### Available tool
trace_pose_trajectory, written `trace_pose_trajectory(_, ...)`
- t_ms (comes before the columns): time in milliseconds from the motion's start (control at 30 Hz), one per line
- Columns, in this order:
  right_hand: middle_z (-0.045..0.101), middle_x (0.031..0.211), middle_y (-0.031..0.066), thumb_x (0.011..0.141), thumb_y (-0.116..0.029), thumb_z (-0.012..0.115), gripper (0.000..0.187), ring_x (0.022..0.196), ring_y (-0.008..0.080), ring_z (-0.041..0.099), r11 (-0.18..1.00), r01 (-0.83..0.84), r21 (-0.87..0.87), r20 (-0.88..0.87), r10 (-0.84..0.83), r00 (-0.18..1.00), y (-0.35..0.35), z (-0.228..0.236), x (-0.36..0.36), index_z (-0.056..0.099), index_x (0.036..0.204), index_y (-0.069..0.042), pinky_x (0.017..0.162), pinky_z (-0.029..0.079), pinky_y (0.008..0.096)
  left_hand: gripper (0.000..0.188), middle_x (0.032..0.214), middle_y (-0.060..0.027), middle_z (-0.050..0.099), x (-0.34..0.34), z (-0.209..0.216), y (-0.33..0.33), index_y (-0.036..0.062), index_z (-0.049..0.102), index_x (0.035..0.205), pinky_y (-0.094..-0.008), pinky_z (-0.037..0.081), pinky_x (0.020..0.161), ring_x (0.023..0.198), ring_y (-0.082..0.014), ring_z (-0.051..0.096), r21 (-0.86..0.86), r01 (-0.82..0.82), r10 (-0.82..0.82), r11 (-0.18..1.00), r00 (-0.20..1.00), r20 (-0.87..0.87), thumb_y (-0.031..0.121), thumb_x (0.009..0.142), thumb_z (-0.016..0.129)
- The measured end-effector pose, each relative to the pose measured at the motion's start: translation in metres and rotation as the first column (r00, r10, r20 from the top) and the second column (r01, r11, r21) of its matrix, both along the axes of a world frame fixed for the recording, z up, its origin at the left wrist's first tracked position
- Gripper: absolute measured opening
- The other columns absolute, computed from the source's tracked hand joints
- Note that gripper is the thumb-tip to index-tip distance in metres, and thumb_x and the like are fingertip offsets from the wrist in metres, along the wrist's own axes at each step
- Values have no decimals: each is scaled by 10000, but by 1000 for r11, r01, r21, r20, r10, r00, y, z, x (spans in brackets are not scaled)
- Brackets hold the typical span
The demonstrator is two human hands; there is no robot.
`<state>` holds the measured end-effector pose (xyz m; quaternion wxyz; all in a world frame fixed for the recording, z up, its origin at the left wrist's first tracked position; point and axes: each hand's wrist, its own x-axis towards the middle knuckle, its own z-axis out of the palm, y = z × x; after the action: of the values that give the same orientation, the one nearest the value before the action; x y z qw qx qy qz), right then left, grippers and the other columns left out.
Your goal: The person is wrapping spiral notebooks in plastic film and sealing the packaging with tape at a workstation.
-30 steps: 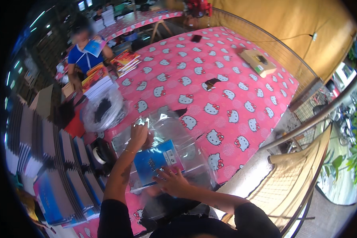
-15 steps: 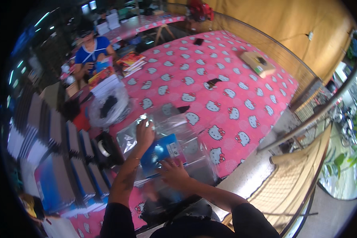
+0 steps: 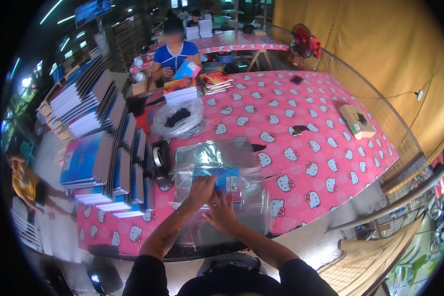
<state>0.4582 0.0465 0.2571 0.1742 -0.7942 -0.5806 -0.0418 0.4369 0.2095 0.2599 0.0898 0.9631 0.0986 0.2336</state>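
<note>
A blue book (image 3: 228,178) lies flat on the near part of the table, among clear plastic sheets (image 3: 222,152). My left hand (image 3: 203,190) is over the book's left part with bent fingers, closed on what looks like the plastic there. Its fingertips are partly hidden. Right beside it, my right hand (image 3: 221,212) rests on the book's lower part and the plastic, fingers spread. Glare on the plastic blurs its layers. A black tape dispenser (image 3: 162,163) with a pale roll stands left of the sheets.
Tall stacks of blue books (image 3: 91,158) rise at the left. Beyond the sheets sits a clear plastic bundle (image 3: 177,118). A co-worker in a blue shirt (image 3: 175,58) handles a book behind stacked books (image 3: 216,80). A cardboard box (image 3: 356,121) lies far right on the pink patterned tablecloth (image 3: 281,143).
My left hand has come down from the upper plastic to the book, close beside my right hand. The view has turned left and lifted, showing more of the room.
</note>
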Motion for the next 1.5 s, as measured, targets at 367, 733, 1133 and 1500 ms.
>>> trace_pose_trajectory(367,325,1475,205,818,-415,674,635,1410,420,264,1000,-10,-29,11,11,1000,3,-16,2,508,1363,-133,1039,212,737,379,1104,-128,651,-11,2,-13,60,615,1135,-411,466,972,1052,-284,630,87,120,-125,989,990,63,144,766,629)
trace_pose_trajectory(733,504,1332,204,794,-250,685,640,1311,364,423,995,58,81,-344,-27,939,3,2,13,479,1369,-57,1020,341,591,309,1014,-132,688,-16,11,-26,76,631,1154,-422,530,799,889,-327,669,-388,-7,-85,922,972,-219,106,851,576)
trace_pose_trajectory(1133,517,1283,173,812,-225,628,277,1247,317,473,988,-154,-4,308,148,940,48,3,150,644,1038,-66,973,304,678,413,1196,-178,608,-25,-13,-53,-26,549,1216,-383,450,1023,1163,-290,581,181,-71,49,981,991,121,120,830,533)
trace_pose_trajectory(1500,570,1242,157,784,-231,649,279,1160,352,550,978,-134,162,491,37,871,118,41,140,689,1021,-88,988,386,574,384,1197,-205,609,-27,-20,-50,-29,564,1196,-429,427,1055,1169,-315,584,164,-132,110,978,985,136,88,832,524)
